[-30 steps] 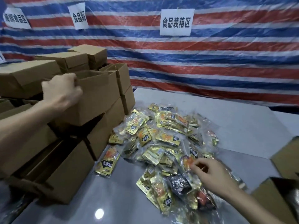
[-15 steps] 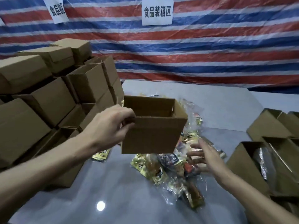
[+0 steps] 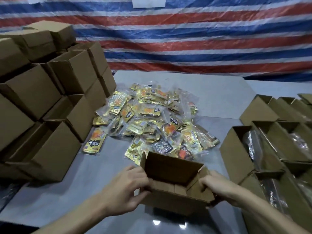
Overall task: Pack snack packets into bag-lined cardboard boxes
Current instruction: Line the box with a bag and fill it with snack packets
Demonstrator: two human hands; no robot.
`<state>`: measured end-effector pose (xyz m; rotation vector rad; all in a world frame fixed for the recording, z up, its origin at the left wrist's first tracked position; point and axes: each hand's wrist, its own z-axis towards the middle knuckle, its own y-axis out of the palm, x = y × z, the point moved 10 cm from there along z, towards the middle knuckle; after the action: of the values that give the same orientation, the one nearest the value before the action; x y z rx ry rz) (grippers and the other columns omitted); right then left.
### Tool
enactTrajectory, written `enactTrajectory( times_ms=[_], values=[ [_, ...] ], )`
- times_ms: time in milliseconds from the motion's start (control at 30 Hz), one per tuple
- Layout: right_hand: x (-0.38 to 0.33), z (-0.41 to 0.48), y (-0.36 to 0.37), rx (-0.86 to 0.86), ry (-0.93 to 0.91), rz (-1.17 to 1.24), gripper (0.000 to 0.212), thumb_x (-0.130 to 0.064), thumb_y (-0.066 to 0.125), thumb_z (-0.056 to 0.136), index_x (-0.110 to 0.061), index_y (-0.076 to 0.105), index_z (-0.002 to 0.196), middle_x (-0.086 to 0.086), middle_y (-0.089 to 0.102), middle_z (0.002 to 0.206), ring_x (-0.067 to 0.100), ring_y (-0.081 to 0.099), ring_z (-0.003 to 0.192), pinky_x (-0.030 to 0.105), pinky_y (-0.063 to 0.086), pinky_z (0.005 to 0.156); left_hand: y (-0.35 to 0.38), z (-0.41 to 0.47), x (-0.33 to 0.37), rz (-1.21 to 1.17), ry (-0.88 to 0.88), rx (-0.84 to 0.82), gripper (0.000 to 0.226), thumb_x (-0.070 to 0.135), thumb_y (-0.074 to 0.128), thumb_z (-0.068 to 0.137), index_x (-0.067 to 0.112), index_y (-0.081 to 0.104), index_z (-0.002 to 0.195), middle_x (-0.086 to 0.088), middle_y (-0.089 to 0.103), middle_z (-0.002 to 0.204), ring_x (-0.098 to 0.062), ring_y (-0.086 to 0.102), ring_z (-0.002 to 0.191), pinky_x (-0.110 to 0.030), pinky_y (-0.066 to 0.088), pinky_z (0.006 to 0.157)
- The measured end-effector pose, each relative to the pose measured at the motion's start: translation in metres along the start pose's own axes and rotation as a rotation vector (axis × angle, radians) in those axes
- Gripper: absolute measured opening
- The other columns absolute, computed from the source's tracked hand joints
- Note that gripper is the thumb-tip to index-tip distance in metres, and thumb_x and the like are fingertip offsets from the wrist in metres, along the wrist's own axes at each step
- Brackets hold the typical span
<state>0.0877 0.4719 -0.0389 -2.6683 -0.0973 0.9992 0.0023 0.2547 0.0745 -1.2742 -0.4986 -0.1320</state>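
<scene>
An empty brown cardboard box (image 3: 170,171) with its top open sits at the near edge of the grey table (image 3: 211,92), held from both sides. My left hand (image 3: 125,191) grips its left wall. My right hand (image 3: 217,186) grips its right flap. No bag lines this box. Just beyond it lies a heap of gold and orange snack packets (image 3: 152,119) in clear wrap. One gold packet (image 3: 95,141) lies apart at the heap's left.
A stack of empty cardboard boxes (image 3: 42,102) fills the table's left side. On the right stand rows of open boxes (image 3: 270,146), some lined with shiny bags. A striped tarpaulin (image 3: 185,39) hangs behind the table.
The box went from the left stack, carried by my left hand over the packets, down to the table's near edge. My right hand left the packet heap and took the box's right side.
</scene>
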Motion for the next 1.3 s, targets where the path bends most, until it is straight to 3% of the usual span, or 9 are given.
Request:
enactTrajectory(
  times_ms=[267, 467, 633, 700, 767, 933, 1067, 1233, 1300],
  values=[
    [0.024, -0.011, 0.01, -0.004, 0.044, -0.297, 0.015, -0.026, 0.055, 0.054, -0.016, 0.056, 0.066, 0.009, 0.055, 0.068, 0.018, 0.062, 0.05, 0.021, 0.04, 0.042, 0.036, -0.031, 0.004, 0.033, 0.066, -0.128, 0.019, 0.044, 0.057, 0.099, 0.03, 0.064, 0.089, 0.016, 0.061, 0.085, -0.004, 0.055, 0.082, -0.022, 0.048, 0.078],
    [0.036, -0.01, 0.013, 0.146, 0.037, -0.149, 0.015, -0.028, 0.053, 0.062, -0.018, 0.049, 0.073, 0.005, 0.049, 0.072, 0.009, 0.05, 0.038, 0.014, 0.029, 0.033, 0.047, -0.015, -0.011, -0.056, -0.065, -0.017, 0.019, 0.029, 0.066, 0.085, 0.014, 0.058, 0.078, 0.004, 0.055, 0.074, -0.011, 0.047, 0.075, -0.035, 0.045, 0.06],
    [0.056, -0.016, 0.022, 0.174, 0.037, 0.01, 0.039, -0.03, 0.052, 0.057, -0.018, 0.051, 0.095, -0.002, 0.059, 0.081, 0.013, 0.057, 0.069, 0.026, 0.05, 0.062, 0.061, -0.028, 0.004, -0.078, 0.029, -0.018, 0.038, 0.052, 0.058, 0.096, 0.024, 0.055, 0.071, 0.015, 0.054, 0.085, -0.006, 0.05, 0.08, -0.027, 0.044, 0.069],
    [0.061, -0.017, 0.032, 0.163, 0.054, 0.13, 0.048, -0.028, 0.052, 0.053, -0.028, 0.057, 0.1, -0.003, 0.06, 0.092, 0.022, 0.063, 0.089, 0.044, 0.061, 0.074, 0.055, -0.038, -0.013, -0.314, -0.098, 0.127, 0.038, 0.055, 0.047, 0.1, 0.027, 0.069, 0.086, 0.015, 0.056, 0.118, -0.007, 0.058, 0.099, -0.028, 0.049, 0.082],
    [0.062, -0.015, 0.042, 0.14, 0.068, 0.225, 0.065, -0.026, 0.054, 0.054, -0.033, 0.055, 0.119, -0.004, 0.054, 0.112, 0.034, 0.062, 0.104, 0.046, 0.062, 0.061, 0.044, -0.048, -0.038, -0.434, -0.258, 0.35, 0.036, 0.055, 0.044, 0.1, 0.031, 0.071, 0.106, 0.004, 0.051, 0.135, -0.016, 0.06, 0.111, -0.022, 0.048, 0.087],
    [0.037, -0.021, 0.051, 0.147, -0.011, 0.146, 0.048, -0.031, 0.054, 0.069, -0.042, 0.041, 0.113, -0.007, 0.054, 0.109, 0.02, 0.061, 0.094, 0.033, 0.058, 0.063, 0.063, -0.049, -0.104, -0.899, -0.766, 0.623, 0.028, 0.046, 0.053, 0.09, 0.03, 0.074, 0.099, 0.008, 0.068, 0.108, -0.008, 0.062, 0.088, -0.029, 0.049, 0.072],
    [0.031, -0.024, 0.053, 0.155, -0.032, -0.023, 0.054, -0.029, 0.058, 0.084, -0.024, 0.035, 0.133, 0.001, 0.053, 0.128, 0.02, 0.051, 0.115, 0.034, 0.04, 0.091, 0.118, -0.024, -0.132, -1.137, -1.048, 0.264, 0.012, 0.027, 0.069, 0.087, 0.019, 0.078, 0.087, -0.001, 0.074, 0.097, -0.017, 0.06, 0.08, -0.031, 0.044, 0.069],
    [0.032, -0.024, 0.056, 0.14, -0.025, -0.059, 0.061, -0.028, 0.058, 0.09, -0.022, 0.028, 0.142, 0.0, 0.053, 0.13, 0.017, 0.051, 0.115, 0.032, 0.04, 0.091, 0.144, 0.002, -0.151, -0.968, -0.924, 0.126, 0.024, -0.009, 0.063, 0.078, 0.006, 0.069, 0.096, -0.015, 0.061, 0.09, -0.029, 0.057, 0.083, -0.02, 0.046, 0.069],
    [0.032, -0.024, 0.056, 0.138, -0.025, -0.068, 0.064, -0.03, 0.058, 0.09, -0.022, 0.026, 0.145, -0.002, 0.053, 0.13, 0.016, 0.052, 0.114, 0.033, 0.041, 0.091, 0.144, 0.014, -0.154, -0.758, -0.825, 0.043, 0.035, 0.003, 0.07, 0.074, 0.014, 0.065, 0.108, -0.009, 0.057, 0.092, -0.021, 0.055, 0.08, -0.01, 0.042, 0.063]
  ],
)
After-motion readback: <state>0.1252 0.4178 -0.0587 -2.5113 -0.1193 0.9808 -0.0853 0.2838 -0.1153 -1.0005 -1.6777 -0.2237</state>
